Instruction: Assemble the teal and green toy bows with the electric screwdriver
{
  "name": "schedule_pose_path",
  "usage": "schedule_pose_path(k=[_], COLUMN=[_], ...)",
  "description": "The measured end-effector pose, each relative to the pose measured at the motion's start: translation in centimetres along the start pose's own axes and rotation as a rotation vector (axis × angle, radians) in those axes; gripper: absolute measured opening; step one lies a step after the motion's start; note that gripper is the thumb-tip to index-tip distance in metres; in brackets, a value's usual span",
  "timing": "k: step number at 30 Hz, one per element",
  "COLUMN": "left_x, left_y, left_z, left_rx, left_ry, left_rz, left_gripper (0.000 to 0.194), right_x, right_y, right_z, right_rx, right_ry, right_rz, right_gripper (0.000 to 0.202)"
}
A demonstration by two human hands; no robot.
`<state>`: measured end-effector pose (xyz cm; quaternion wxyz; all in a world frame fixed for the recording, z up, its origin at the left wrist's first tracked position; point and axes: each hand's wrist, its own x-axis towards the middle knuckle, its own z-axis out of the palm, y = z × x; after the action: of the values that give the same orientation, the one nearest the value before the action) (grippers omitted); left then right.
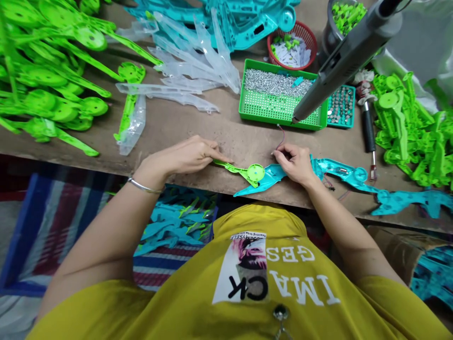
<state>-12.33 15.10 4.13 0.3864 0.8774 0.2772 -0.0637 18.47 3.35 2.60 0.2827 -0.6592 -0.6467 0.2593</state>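
Bench, front edge, left to right. Left hand: fingers curled, index reaching onto the tail of a lime-green disc-ended lever; whether it grips, cannot tell. The lever's disc lies over a turquoise plastic shell along that edge. Right hand rests across the shell, fingertips narrow, apparently pinching a thin wire. Judgement: hold the disc flat, steady the shell, keep the wire out of the joint.
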Motion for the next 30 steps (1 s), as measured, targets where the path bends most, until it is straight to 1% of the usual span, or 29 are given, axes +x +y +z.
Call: schedule_pose_path(k=[2, 4, 6, 8, 11, 14, 18, 20, 22, 25, 26, 27, 30], left_x=[0.1, 0.1, -0.1, -0.3, -0.6, -0.5, 0.4, 0.7, 0.7, -0.1, -0.6, -1.0, -2.0], left_y=[0.1, 0.8, 2.1, 3.6, 4.9, 4.5, 3.1, 2.9, 3.1, 4.3, 4.8, 5.3, 6.6], left_z=[0.0, 0.5, 1.4, 2.9, 5.3, 6.6, 6.5, 6.3, 6.3, 6.8, 7.1, 7.5, 8.8], left_rx=[0.043, 0.112, 0.167, 0.198, 0.218, 0.217, 0.224, 0.229, 0.240, 0.261, 0.263, 0.262, 0.249], left_ry=[0.047, 0.180, 0.325, 0.388, 0.360, 0.356, 0.355, 0.349, 0.348, 0.362, 0.373, 0.388, 0.451], left_rz=[-0.003, 0.015, 0.040, 0.086, 0.198, 0.283, 0.367, 0.380, 0.362, 0.308, 0.287, 0.266, 0.191], left_gripper=[0.040, 0.038, 0.038, 0.040, 0.044, 0.042, 0.044, 0.044, 0.042, 0.041, 0.044, 0.052, 0.099], right_x=[0.0, -0.1, -0.1, -0.1, -0.1, 0.0, -0.1, -0.2, -0.2, -0.2, -0.2, -0.2, -0.2], right_y=[0.0, 0.0, 0.0, 0.1, 0.2, 0.3, 0.2, 0.2, 0.2, 0.3, 0.3, 0.3, 0.4], right_z=[0.0, 0.0, 0.1, 0.1, 0.2, 0.3, 0.3, 0.2, 0.2, 0.3, 0.3, 0.3, 0.3], right_rx=[-0.003, -0.002, 0.005, 0.011, 0.008, 0.008, 0.002, -0.002, -0.005, -0.011, -0.013, -0.016, -0.027], right_ry=[0.004, 0.012, 0.021, 0.028, 0.036, 0.043, 0.051, 0.051, 0.048, 0.047, 0.047, 0.045, 0.029], right_rz=[-0.003, -0.010, -0.019, -0.027, -0.042, -0.072, -0.084, -0.084, -0.082, -0.080, -0.079, -0.077, -0.074], right_gripper=[0.024, 0.024, 0.025, 0.024, 0.024, 0.024, 0.024, 0.024, 0.024, 0.024, 0.024, 0.024, 0.024])
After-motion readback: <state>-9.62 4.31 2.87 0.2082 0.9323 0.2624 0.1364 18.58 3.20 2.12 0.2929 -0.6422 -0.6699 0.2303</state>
